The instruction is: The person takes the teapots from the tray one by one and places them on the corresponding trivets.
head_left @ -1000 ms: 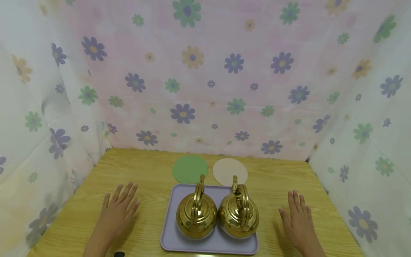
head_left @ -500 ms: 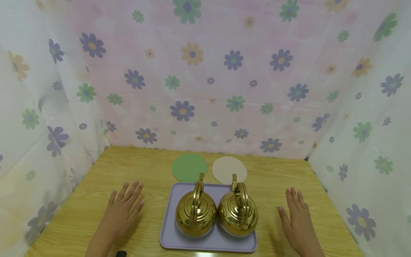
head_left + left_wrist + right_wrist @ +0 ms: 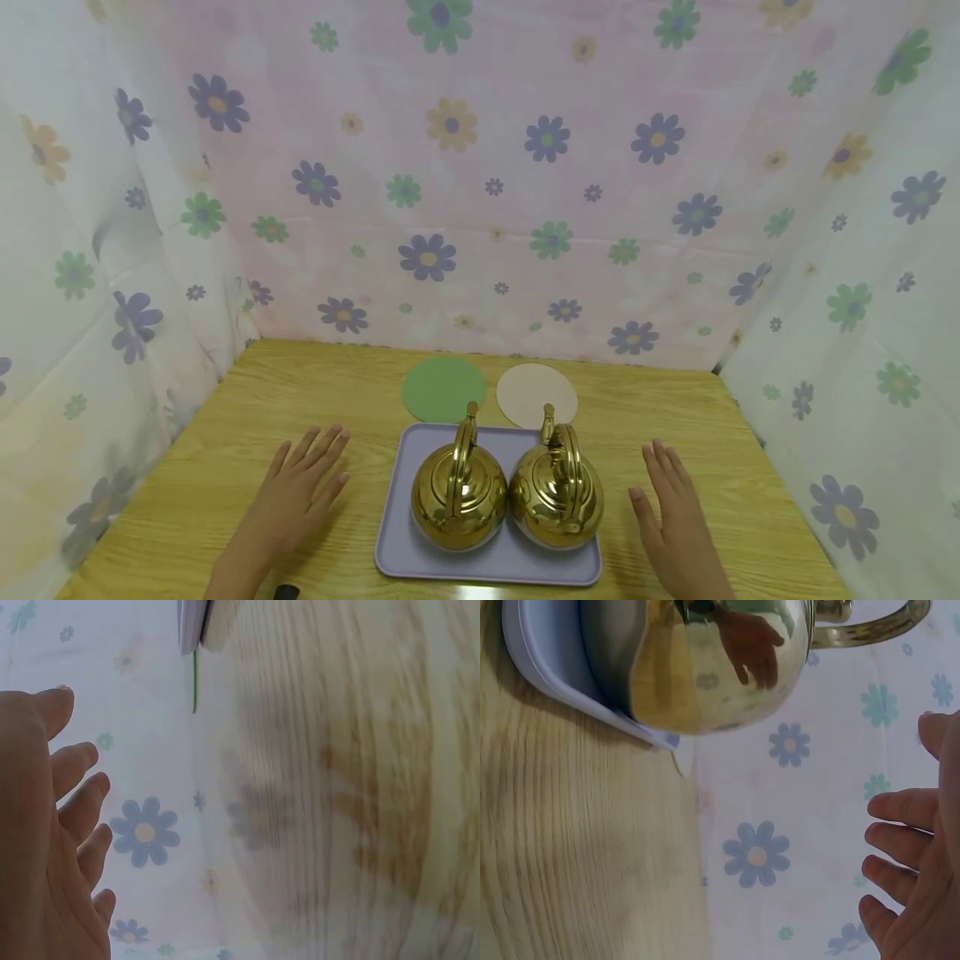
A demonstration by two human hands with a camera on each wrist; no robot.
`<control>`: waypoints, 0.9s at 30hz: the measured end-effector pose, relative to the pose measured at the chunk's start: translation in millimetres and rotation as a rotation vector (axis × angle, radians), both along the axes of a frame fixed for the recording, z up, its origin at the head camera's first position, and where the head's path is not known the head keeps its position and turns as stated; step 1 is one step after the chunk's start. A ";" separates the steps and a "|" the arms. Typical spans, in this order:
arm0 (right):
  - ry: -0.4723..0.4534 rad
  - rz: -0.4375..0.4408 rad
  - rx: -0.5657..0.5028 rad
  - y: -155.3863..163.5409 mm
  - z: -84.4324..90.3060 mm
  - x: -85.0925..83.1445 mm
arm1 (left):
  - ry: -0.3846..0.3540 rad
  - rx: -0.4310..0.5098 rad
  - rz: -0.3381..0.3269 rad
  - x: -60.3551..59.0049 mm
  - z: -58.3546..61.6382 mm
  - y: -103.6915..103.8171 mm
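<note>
Two shiny gold kettles stand side by side on a pale purple tray (image 3: 397, 550), spouts pointing away from me. The left kettle (image 3: 480, 521) has its arched handle upright, and so does the right kettle (image 3: 536, 508). My left hand (image 3: 288, 500) is held left of the tray, fingers extended and holding nothing. On the other side, my right hand (image 3: 675, 525) hovers with straight fingers and thumb apart, nearest the right kettle. In the right wrist view that kettle (image 3: 727, 682) mirrors the hand, with a gap between them.
Behind the tray lie a green round mat (image 3: 444, 389) and a beige round mat (image 3: 536, 395). A flowered cloth (image 3: 480, 167) encloses the wooden table (image 3: 322, 392) at the back and both sides. Some small black object (image 3: 286, 592) shows at the front edge.
Both hands have moved inward toward the tray, the left hand rightward and the right hand leftward. The kettles, tray and mats keep their places.
</note>
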State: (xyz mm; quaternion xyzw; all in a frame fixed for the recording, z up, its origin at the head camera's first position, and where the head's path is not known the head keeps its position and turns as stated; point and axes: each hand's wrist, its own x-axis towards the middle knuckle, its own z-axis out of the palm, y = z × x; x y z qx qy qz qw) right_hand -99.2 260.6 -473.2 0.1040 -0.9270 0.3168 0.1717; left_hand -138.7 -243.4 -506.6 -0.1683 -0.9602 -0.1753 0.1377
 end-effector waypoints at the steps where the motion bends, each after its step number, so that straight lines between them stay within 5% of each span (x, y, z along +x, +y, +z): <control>1: 0.015 0.004 -0.002 -2.0 -0.6 0.5 | 0.004 -0.005 -0.006 0.0 0.2 0.5; 13: 0.225 0.084 -0.075 -31.0 8.6 -1.5 | 0.026 -0.021 -0.087 -2.2 -4.2 11.2; 27: 0.222 0.092 -0.269 -62.4 13.7 -1.0 | 0.001 0.057 -0.118 -4.9 -7.4 24.8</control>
